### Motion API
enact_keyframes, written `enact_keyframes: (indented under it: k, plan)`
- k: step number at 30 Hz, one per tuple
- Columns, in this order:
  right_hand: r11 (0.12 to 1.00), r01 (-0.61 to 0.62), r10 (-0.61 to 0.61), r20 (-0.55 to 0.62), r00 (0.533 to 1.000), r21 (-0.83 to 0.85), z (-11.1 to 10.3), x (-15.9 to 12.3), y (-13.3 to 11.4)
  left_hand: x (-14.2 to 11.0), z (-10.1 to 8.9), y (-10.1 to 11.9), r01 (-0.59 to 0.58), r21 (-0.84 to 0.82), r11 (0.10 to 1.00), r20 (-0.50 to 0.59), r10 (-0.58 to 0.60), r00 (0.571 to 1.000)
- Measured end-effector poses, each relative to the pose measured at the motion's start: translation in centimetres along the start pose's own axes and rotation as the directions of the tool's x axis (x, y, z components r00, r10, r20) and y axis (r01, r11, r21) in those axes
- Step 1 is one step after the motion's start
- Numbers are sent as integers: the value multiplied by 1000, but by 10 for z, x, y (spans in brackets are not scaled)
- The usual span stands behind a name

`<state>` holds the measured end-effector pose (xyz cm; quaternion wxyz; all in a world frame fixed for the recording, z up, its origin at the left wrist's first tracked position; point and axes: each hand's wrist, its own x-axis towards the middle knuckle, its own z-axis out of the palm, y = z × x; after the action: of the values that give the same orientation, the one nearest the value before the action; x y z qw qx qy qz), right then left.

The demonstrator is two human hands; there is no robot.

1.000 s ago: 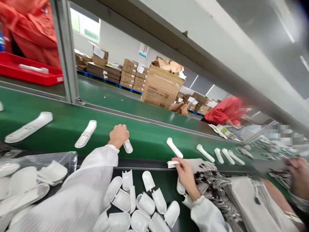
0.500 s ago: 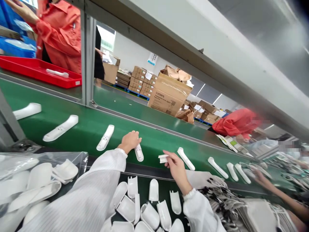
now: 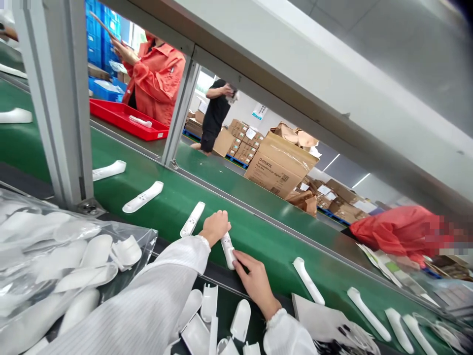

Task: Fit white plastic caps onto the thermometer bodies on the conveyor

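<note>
**Both hands on one white device at the belt edge**

Head view: The left hand point(image 3: 215, 227), fingers curled, presses the upper end of a white handheld device point(image 3: 228, 250) lying on the green conveyor belt point(image 3: 177, 204). The right hand point(image 3: 254, 283) pinches its lower end with its fingertips. White plastic covers point(image 3: 240, 320) lie just below; similar devices point(image 3: 192, 219) rest nearby.

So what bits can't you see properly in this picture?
- Head view: the white handle piece is partly covered by the left hand and the right hand; its buttons are hidden.
- The small white covers below are cut off by the bottom edge.
- The parts in the plastic bag are blurred by the film.
- The print on the cardboard box is too small to read in full.
</note>
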<state>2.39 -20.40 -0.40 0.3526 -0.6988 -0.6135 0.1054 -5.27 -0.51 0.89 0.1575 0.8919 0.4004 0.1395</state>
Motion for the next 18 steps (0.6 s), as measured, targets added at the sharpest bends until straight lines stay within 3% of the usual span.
enact_keyframes:
  k: [6,11,15,18]
  plan:
    - [998,-31,35,88,996,-52,0,9,9,-2,2,9,-10,-8,1000,34,10,999]
    - [997,-57,60,44,997,-59,4,20,19,-5,2,20,-49,-25,998,102,52,993]
    - [991,-93,90,-36,995,-98,-3,18,14,-12,-4,20,-105,-16,994,-50,104,993]
    - [988,-131,122,-110,986,-77,-25,2,-4,-12,-14,8,-107,39,993,-216,113,970]
